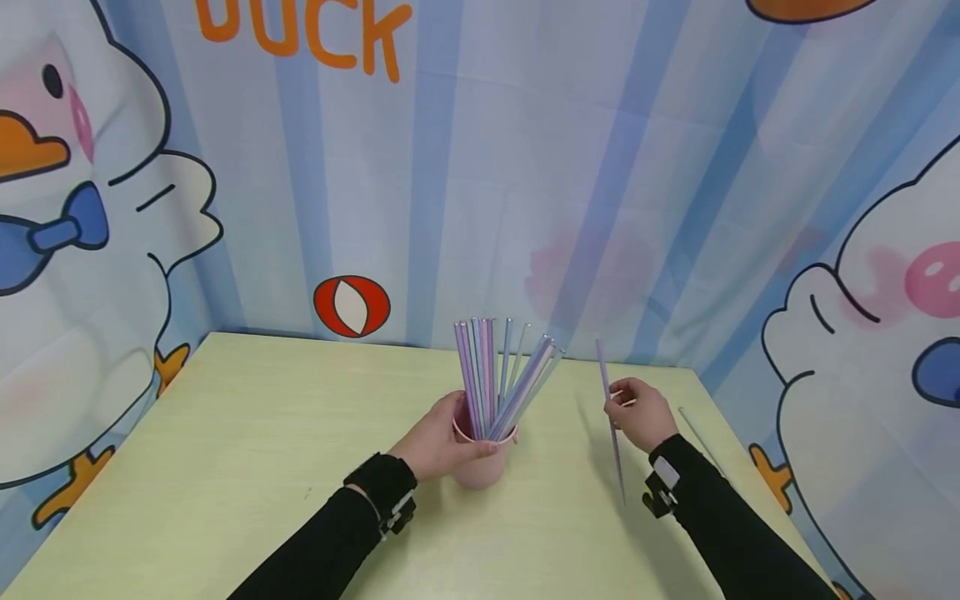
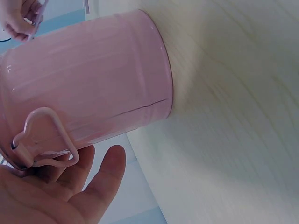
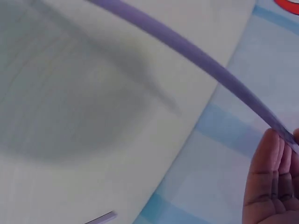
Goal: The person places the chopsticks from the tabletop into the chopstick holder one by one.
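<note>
A small pink metal bucket (image 1: 480, 473) stands on the table, filled with several purple, pale blue and clear straws (image 1: 483, 375) that lean apart. My left hand (image 1: 442, 442) grips the bucket by its rim, the thumb across the near side. In the left wrist view the bucket lies sideways in the picture, with a bent wire handle (image 2: 60, 126) beside my fingers. To the right, my right hand (image 1: 639, 412) pinches a purple straw (image 1: 617, 458) near its middle. That straw is nearly upright, apart from the bucket; in the right wrist view it crosses the picture, held between fingertips.
Another straw (image 1: 697, 433) lies on the pale yellow table (image 1: 270, 433), partly behind my right forearm. A striped blue curtain (image 1: 510, 167) with cartoon ducks hangs along the table's far edge and both sides.
</note>
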A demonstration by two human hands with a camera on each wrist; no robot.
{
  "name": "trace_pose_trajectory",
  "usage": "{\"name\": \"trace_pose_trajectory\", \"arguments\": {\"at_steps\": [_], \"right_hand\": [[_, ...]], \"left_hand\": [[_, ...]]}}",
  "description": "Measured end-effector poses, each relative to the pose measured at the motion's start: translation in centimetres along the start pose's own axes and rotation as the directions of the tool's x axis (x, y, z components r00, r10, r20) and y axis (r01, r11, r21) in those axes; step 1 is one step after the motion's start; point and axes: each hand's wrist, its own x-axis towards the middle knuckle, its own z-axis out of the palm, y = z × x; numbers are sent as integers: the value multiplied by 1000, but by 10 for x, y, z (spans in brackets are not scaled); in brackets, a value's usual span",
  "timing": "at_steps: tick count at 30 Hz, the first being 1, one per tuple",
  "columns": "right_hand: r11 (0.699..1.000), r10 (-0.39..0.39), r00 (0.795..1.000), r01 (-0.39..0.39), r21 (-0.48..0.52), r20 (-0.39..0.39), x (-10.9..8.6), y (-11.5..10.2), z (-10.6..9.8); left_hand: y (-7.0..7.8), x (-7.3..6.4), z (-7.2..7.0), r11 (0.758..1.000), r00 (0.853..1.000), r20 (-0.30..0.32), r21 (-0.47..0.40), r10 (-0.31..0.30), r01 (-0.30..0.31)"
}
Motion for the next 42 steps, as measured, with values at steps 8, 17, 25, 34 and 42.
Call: {"name": "trace_pose_trajectory", "arguments": {"at_steps": [8,17,25,34,42], "right_hand": [[963,-24,998,41,266,-65,-3,-38,1],[887,-71,983,140,441,-171,-8,-78,-2],[802,-66,965,202,562,-253,-10,-104,4],[766,-71,957,232,599,-281,-12,-116,21],[802,-84,960,224,553,-267,-22,-111,40]], "left_hand": [[0,1,1,1000,1000,-4,10,-17,17],[1,0,0,999,999,-3,2,-32,32],[1,1,0,999,999,-4,11,-33,33],[1,0,-1,999,1000,1,-15,-29,29],[0,1,1,998,999,-1,-7,-54,54]]}}
